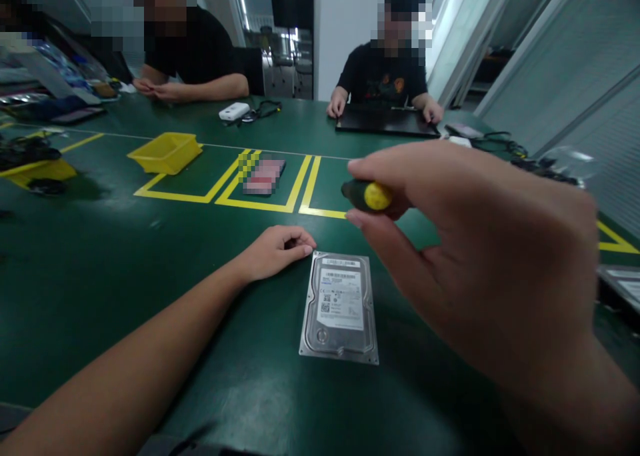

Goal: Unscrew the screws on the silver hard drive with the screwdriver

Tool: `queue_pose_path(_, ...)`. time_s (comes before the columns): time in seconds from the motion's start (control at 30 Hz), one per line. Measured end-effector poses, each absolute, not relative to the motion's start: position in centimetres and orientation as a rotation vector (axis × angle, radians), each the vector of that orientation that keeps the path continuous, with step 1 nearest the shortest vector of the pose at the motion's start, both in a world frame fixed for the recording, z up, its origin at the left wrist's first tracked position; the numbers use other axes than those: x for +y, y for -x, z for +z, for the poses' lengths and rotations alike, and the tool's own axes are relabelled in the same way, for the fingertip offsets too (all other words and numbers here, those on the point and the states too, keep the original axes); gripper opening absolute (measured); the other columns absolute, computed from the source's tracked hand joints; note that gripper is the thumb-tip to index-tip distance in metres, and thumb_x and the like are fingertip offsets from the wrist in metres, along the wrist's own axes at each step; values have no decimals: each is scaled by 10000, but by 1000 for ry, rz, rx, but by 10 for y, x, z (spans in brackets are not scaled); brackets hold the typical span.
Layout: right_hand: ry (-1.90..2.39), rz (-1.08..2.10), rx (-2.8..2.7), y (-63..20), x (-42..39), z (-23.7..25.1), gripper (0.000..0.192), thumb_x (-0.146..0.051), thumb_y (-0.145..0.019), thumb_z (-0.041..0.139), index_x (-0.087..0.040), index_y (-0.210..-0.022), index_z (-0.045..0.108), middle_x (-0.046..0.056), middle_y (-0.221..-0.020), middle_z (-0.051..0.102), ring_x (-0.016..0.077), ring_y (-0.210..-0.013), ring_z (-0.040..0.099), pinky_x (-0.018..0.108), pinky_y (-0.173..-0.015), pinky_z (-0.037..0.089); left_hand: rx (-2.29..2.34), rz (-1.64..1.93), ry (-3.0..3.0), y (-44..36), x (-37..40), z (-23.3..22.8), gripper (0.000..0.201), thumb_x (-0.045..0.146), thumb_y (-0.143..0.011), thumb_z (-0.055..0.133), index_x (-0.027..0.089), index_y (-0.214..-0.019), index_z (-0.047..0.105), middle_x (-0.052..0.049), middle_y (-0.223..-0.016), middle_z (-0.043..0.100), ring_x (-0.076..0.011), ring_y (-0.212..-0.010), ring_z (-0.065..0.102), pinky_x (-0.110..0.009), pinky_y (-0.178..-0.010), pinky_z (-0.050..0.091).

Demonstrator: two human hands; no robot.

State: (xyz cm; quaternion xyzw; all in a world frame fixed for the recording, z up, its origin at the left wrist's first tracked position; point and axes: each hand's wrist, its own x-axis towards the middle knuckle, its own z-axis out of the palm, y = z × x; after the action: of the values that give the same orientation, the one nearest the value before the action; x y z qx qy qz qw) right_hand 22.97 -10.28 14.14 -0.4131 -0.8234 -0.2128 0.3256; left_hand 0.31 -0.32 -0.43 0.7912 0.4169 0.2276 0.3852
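Note:
A silver hard drive (340, 309) with a white label lies flat on the green table, label side up. At its upper left corner, my left hand (280, 251) rests with fingers curled, thumb and fingertips closed against the drive's edge. My right hand (480, 256) is raised close to the camera, above and to the right of the drive. Between its thumb and fingers it pinches a black-and-yellow screwdriver (375, 196), seen nearly end-on by its handle; the shaft cannot be seen.
Yellow tape marks squares on the table (125, 263). A yellow bin (167, 153) and a pixelated pinkish object (265, 177) lie beyond my left hand. Another yellow bin (43, 173) holds dark parts. Across sit two people, one with hands on a black panel (387, 121).

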Motion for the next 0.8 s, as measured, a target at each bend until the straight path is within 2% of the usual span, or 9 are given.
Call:
queue_pose_path(0.13,1081,-667,-2232,-251,-107,122,147,-228,-931,584,-168,-1060,625,64,-991,727,205,-787,689,310,-604,523,1074,560,-1986,-6,-7,-1,289,418,-903,603,160,-986,704,-15,-807,648,-150,-743,579,-264,-663,424)
queue_pose_path(0.23,1041,-688,-2316,-270,-108,96,189,-162,-903,596,-114,-1086,599,143,-1138,709,258,-854,705,354,-651,569,1068,563,-1982,-8,-10,1,301,420,-884,633,149,-989,711,-31,-845,678,-155,-773,604,-270,-692,444)
queue_pose_path(0.37,1107,-731,-2357,-292,-110,59,294,-117,-878,607,-58,-1166,591,200,-1194,681,286,-870,701,385,-683,586,1092,556,-1986,-9,-11,2,292,410,-877,642,151,-994,713,-41,-876,698,-159,-794,620,-278,-711,454)
queue_pose_path(0.57,1100,-780,-2383,-304,-105,22,246,-99,-883,609,-40,-1120,636,212,-1181,687,268,-868,693,374,-734,575,1110,548,-2010,-10,-10,1,293,414,-870,649,153,-988,709,-44,-897,704,-164,-816,632,-287,-731,465)
queue_pose_path(0.8,1134,-683,-2444,-305,-100,6,249,-98,-904,555,-60,-1129,654,207,-1150,687,285,-963,692,378,-799,586,1087,556,-2009,-10,-11,0,294,411,-854,676,154,-995,704,-46,-917,709,-167,-844,647,-296,-775,482)
